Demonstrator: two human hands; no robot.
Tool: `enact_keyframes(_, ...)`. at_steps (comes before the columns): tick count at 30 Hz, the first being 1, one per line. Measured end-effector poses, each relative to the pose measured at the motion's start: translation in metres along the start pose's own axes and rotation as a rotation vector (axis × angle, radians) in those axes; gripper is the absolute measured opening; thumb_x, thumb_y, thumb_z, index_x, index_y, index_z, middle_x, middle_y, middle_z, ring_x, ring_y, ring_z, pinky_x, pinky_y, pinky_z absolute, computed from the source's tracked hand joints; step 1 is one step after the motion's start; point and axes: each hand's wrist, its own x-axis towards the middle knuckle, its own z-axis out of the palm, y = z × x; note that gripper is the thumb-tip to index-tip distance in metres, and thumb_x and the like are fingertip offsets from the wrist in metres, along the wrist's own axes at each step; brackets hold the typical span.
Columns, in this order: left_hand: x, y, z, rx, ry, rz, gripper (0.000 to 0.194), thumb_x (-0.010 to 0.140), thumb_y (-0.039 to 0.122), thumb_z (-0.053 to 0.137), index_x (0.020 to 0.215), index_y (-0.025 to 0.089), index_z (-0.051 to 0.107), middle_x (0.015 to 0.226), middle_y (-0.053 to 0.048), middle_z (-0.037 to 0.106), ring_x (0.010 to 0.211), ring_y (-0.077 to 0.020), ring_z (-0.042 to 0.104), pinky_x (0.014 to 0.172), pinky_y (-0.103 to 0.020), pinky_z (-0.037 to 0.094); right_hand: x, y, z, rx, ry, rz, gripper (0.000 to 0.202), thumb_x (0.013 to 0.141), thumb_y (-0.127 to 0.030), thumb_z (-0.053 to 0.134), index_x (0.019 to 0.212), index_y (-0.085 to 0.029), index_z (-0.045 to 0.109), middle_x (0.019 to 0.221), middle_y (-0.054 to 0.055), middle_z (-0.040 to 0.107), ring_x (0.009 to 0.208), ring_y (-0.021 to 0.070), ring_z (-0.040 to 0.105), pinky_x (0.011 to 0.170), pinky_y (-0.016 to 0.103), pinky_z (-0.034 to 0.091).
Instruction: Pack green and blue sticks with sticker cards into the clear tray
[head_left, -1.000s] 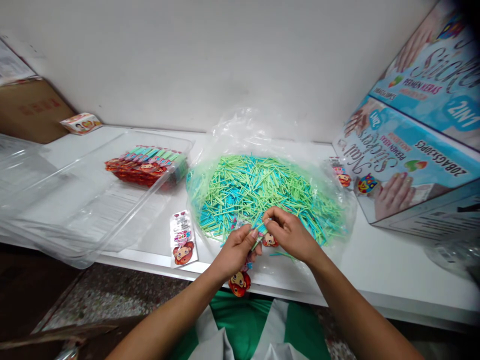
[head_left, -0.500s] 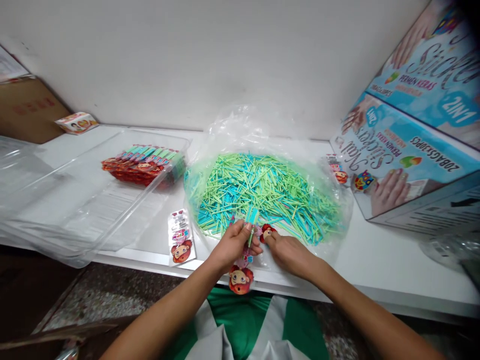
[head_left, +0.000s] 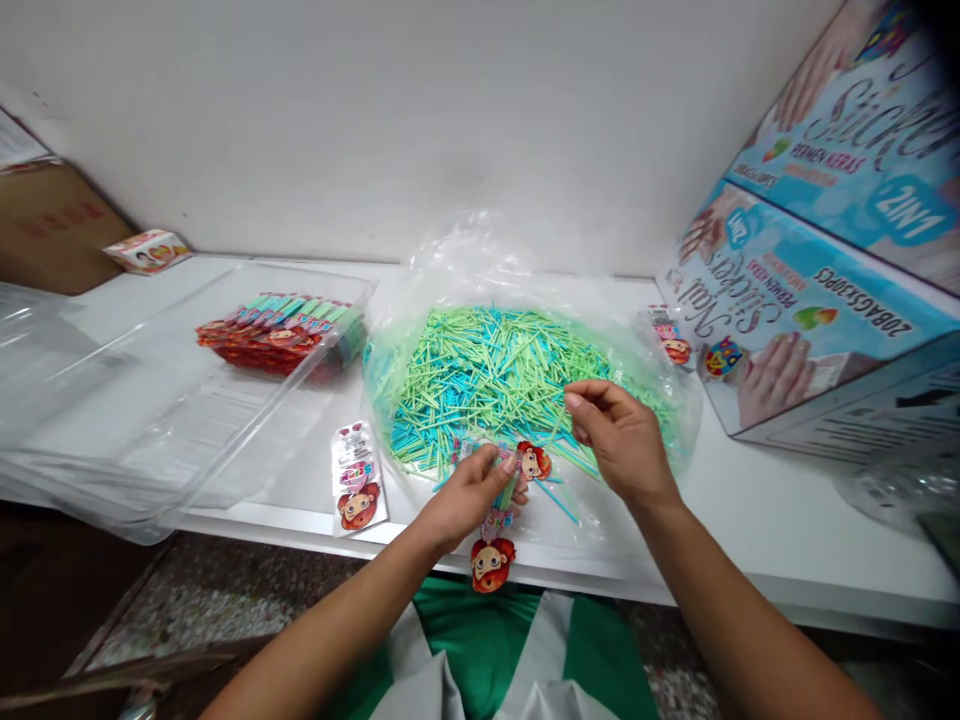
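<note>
My left hand [head_left: 478, 490] is closed on a printed packet with a red-haired cartoon head [head_left: 493, 566], which hangs down toward the table edge. Green and blue sticks show between its fingers. Beside these fingers is a second red-haired cartoon head [head_left: 533, 462]; whether that hand holds it too, I cannot tell. My right hand [head_left: 619, 440] is raised over the right part of a heap of thin green and blue sticks [head_left: 495, 375], thumb and forefinger pinched together. What it pinches, if anything, is too small to make out. The heap lies in a clear plastic bag [head_left: 480, 255].
Left of the bag, a clear plastic tray [head_left: 142, 345] holds stacked filled packets [head_left: 274, 335]. A flat stack of printed packets [head_left: 358, 480] lies near the front edge. Large blue printed boxes [head_left: 817, 300] stand at right; a brown carton [head_left: 56, 225] and small box [head_left: 148, 251] stand far left.
My right hand has moved up and right, away from the second cartoon head and over the sticks. My left hand keeps its grip, and its packet has shifted slightly right.
</note>
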Motion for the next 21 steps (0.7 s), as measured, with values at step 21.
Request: enact_keyframes(21,-0.009,0.007,-0.001,0.133,-0.125,0.142,0.033,0.084,0.048,0.053,0.090,0.016,0.050,0.086,-0.003,0.051,0.078,-0.0142,0.053,0.073,-0.028,0.045,-0.030,-0.010,0.041,-0.025,-0.117,0.008,0.015,0.084,-0.033,0.058,0.092,-0.021,0.062,0.073,0.000,0.057,0.058,0.0111,0.049,0.052,0.024,0.041)
